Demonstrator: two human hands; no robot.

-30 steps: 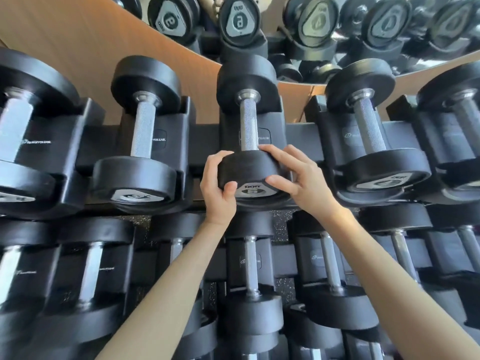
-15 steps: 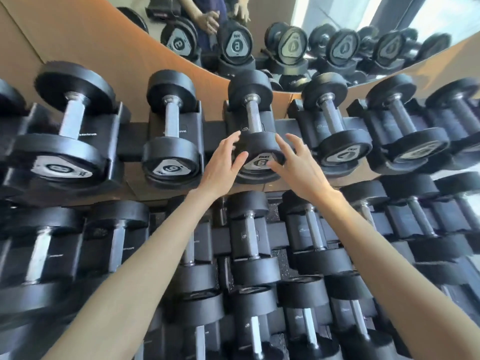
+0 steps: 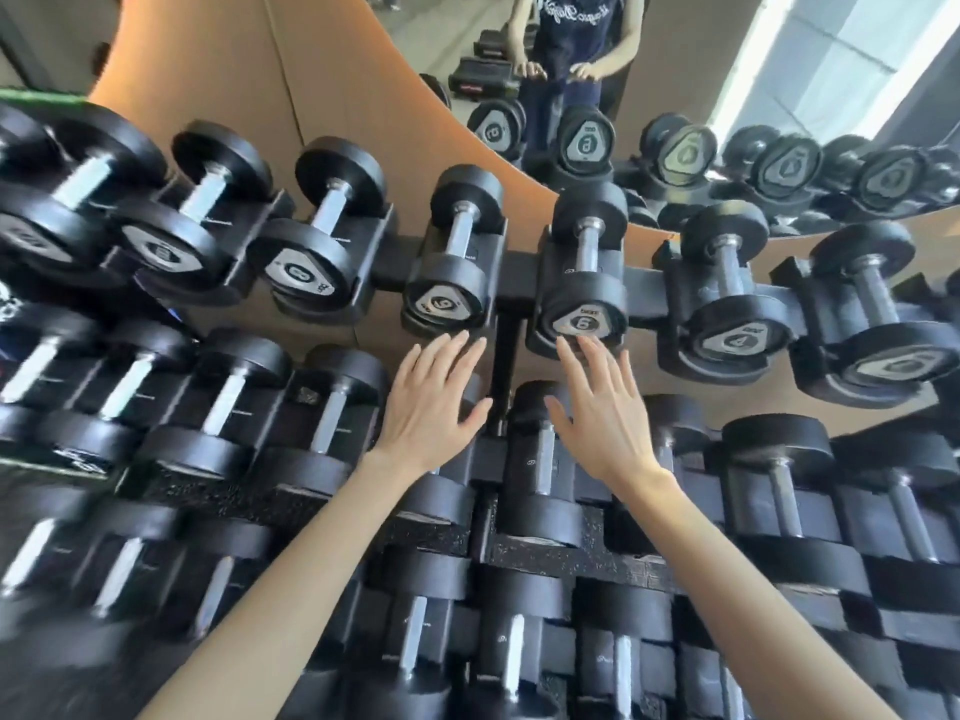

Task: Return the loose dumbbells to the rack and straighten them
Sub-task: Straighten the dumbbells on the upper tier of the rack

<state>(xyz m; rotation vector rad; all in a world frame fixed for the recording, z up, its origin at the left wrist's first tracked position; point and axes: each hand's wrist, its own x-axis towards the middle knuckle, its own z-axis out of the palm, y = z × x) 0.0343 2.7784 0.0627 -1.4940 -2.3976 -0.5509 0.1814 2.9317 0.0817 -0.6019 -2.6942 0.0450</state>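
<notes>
Two bare forearms reaching forward side by side, left hand (image 3: 434, 402) flat with straight fingers slightly spread and thumb out, right hand (image 3: 605, 407) likewise flat, fingers extended, neither holding anything, palms facing down

Mostly black, with silver and tan
The dumbbells (image 3: 576, 304) have matte black heads, silver handles and pale grey triangular end plates bearing black numerals; the rack (image 3: 513, 283) cradling them is black. At eleven o'clock the wall panel (image 3: 363, 96) is warm orange-tan. At six o'clock the floor mat (image 3: 434, 532) is black with fine pale speckles. At twelve o'clock a mirrored top (image 3: 571, 23) is navy with white lettering.
</notes>
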